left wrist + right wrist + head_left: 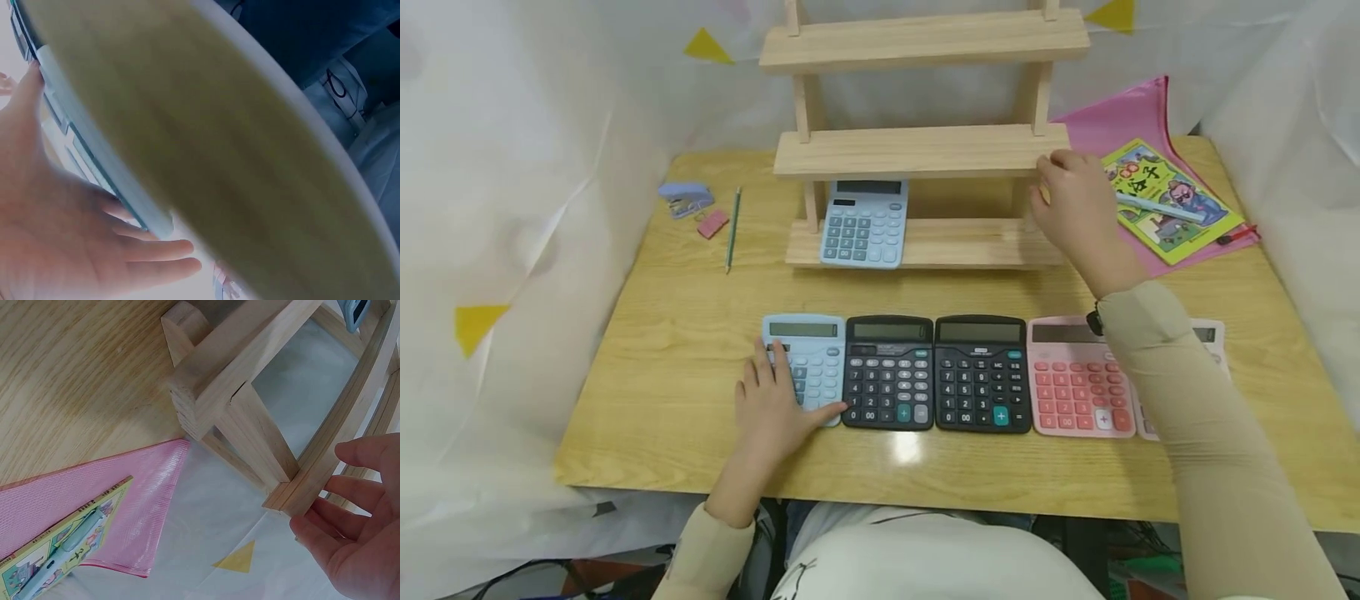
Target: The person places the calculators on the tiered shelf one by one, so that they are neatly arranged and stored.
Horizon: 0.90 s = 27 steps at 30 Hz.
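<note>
My left hand (773, 414) rests with spread fingers over the left side of a light blue calculator (826, 358), its thumb reaching the lower corner of a black calculator (889, 375). In the left wrist view, the fingers of the left hand (81, 231) lie straight along the calculator's edge. At the right end of the middle board of a wooden tiered shelf (917, 152), my right hand (1078, 204) grips the board. Thumb and fingers of the right hand (356, 512) sit around that end in the right wrist view. Another light blue calculator (863, 229) leans on the lowest tier.
Right of the first black calculator stand a second black one (982, 379), a pink one (1067, 400) and another, partly hidden by my sleeve. A pink mesh pouch (1112, 117), booklet (1180, 221) and pen (1161, 207) lie right; a stapler (685, 198), eraser (712, 223) and pencil (733, 229) left.
</note>
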{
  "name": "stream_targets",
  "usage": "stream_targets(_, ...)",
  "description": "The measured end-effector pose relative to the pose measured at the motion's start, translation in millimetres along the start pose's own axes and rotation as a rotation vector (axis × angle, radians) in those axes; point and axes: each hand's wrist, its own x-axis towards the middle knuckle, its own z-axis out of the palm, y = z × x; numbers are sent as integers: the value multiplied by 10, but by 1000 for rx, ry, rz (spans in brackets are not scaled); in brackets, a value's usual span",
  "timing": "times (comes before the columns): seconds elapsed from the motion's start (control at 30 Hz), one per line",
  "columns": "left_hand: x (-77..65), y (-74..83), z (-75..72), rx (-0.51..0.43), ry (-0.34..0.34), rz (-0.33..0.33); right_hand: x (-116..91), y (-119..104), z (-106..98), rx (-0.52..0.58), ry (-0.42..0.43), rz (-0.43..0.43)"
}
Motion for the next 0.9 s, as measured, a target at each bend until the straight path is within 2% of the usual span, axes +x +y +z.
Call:
stream_targets(0.37, -20, -142, -75, -34, -60, -31, 4, -19, 4, -3, -23, 5)
stream_targets(0.57, 6, -147, -45, -75, -45, -53, 13, -13, 19, 3, -4, -1)
stream_targets(0.67, 57, -164, -125, -102, -55, -62, 26, -15, 18, 0, -25, -7)
stream_targets(0.73, 113, -145, -259, -129, -78, -34, 28, -22, 15, -3, -40, -5)
stream_targets(0.8, 195, -62, -431, -147, -96, 29, 25, -22, 7, -7, -47, -2)
stream_targets(0.9, 371, 217, -677, -142, -105, 170, 9, -15, 1, -12, -54, 8)
